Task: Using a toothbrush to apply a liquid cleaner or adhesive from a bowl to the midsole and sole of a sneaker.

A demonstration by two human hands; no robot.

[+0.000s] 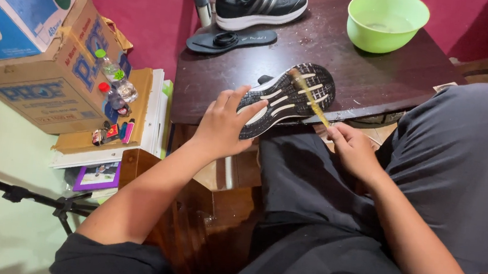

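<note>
Dark wooden table (383, 79), near edge: upturned shoe (287, 99), sole facing you, long axis slanting from lower left to upper right, your left hand (224, 126) grasping its heel end, your right hand (354, 151) pinching a yellowish brush (309, 95) laid across its forefoot.

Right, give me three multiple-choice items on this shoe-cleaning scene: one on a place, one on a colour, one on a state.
1. Where does the green bowl stand?
A. on the far right corner of the dark table
B. on the floor
C. on the cardboard boxes

2. What colour is the loose insole?
A. white
B. black
C. red

3. How is the shoe in the left hand turned?
A. sole up
B. sole down
C. laces up

Answers: 1 A, it sits on the tabletop's far right. 2 B, it lies black beside the other shoe. 3 A, the tread faces the camera while the right hand lays a brush on it.
</note>
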